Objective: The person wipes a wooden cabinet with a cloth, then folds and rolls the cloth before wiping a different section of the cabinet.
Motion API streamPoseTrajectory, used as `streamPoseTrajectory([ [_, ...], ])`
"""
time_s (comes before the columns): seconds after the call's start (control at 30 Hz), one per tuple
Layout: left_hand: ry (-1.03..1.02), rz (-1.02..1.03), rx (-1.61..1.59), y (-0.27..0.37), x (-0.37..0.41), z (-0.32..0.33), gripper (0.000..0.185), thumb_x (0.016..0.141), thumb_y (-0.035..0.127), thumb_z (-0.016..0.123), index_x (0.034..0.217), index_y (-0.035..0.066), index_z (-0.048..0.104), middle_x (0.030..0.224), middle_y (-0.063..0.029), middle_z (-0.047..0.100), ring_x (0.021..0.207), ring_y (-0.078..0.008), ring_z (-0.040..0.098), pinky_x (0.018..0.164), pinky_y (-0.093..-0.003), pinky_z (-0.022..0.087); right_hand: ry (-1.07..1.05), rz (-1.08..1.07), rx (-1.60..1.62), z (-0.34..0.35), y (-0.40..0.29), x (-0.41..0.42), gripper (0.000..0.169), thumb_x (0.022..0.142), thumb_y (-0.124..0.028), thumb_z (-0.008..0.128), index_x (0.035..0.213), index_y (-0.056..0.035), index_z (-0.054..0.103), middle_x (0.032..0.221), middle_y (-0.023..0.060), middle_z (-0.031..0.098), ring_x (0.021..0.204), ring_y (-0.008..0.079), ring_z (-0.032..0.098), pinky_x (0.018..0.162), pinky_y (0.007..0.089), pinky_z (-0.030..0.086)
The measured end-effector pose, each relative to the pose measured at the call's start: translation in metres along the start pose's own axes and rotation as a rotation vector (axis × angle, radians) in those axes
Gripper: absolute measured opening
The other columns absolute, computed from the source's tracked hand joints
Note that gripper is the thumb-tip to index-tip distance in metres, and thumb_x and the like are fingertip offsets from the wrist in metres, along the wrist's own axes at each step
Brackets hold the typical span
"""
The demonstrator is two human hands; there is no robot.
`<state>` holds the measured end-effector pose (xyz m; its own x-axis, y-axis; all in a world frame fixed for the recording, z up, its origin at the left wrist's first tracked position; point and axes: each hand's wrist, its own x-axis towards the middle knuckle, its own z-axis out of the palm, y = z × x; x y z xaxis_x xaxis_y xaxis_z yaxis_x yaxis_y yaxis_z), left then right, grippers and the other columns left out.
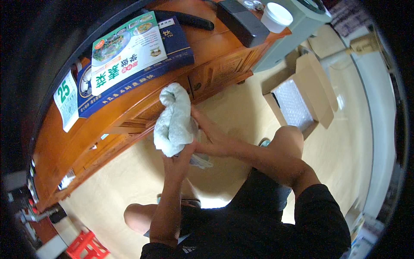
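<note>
A rolled white towel (174, 121) is held up between both hands, close in front of a wooden cabinet (207, 69). My left hand (177, 162) grips its lower end from beneath, with the fingers partly hidden behind the cloth. My right hand (207, 132) holds the towel along its right side, and most of those fingers are also out of sight. Some clear plastic (201, 161) hangs down just below the towel, near my wrists.
Atop the cabinet lie a dark blue box (181, 51), a cookery booklet (129, 48), a calendar sheet (66, 100), a black case (242, 24) and a white tub (277, 16). An opened cardboard box (315, 87) with bubble wrap (292, 102) rests on the floor. A red stool (86, 246) stands lower left.
</note>
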<state>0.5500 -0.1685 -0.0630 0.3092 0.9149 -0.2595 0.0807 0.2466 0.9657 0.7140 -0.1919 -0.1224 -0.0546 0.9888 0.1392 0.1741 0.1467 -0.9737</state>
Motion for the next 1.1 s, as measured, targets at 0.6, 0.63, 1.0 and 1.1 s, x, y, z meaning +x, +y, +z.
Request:
streamPoseTrajectory([
  [0.6,-0.324,0.221,0.055,0.015,0.029,0.202,0.090,0.090,0.038,0.070,0.155,0.001,0.020,0.145,-0.0202,0.044,0.133,-0.0284,0.044,0.112,-0.0408,0.033,0.046,-0.075,-0.059,-0.188,0.010,-0.056,0.066,0.093,-0.024,0.067,0.147,-0.0006,0.037,0.141,0.0116,0.048,0.129,0.0220,0.047,0.109,0.0349,0.037],
  [0.63,-0.310,0.178,0.049,0.017,0.030,0.207,0.090,0.091,0.043,0.067,0.155,0.001,0.020,0.144,-0.0202,0.044,0.133,-0.0291,0.044,0.112,-0.0410,0.033,-0.025,0.074,0.099,-0.201,0.014,-0.065,0.070,0.091,-0.028,0.069,0.147,-0.0013,0.037,0.142,0.0121,0.047,0.131,0.0230,0.046,0.110,0.0365,0.035],
  [1.0,0.212,0.072,0.034,0.029,0.029,0.186,0.078,0.093,0.059,0.058,0.143,0.000,0.046,0.136,-0.0230,0.053,0.125,-0.0300,0.053,0.103,-0.0433,0.044,-0.170,0.354,0.773,-0.217,0.032,-0.019,0.054,0.085,-0.018,0.071,0.133,-0.0016,0.051,0.113,0.0098,0.063,0.104,0.0204,0.061,0.091,0.0349,0.049],
  [1.1,0.364,0.156,0.037,0.039,0.029,0.165,0.060,0.089,0.035,0.074,0.132,0.000,0.053,0.119,-0.0162,0.063,0.108,-0.0225,0.061,0.092,-0.0377,0.051,-0.392,0.499,0.770,-0.201,0.040,0.000,0.058,0.084,-0.021,0.068,0.134,0.0022,0.049,0.113,0.0117,0.063,0.104,0.0218,0.062,0.091,0.0365,0.052],
])
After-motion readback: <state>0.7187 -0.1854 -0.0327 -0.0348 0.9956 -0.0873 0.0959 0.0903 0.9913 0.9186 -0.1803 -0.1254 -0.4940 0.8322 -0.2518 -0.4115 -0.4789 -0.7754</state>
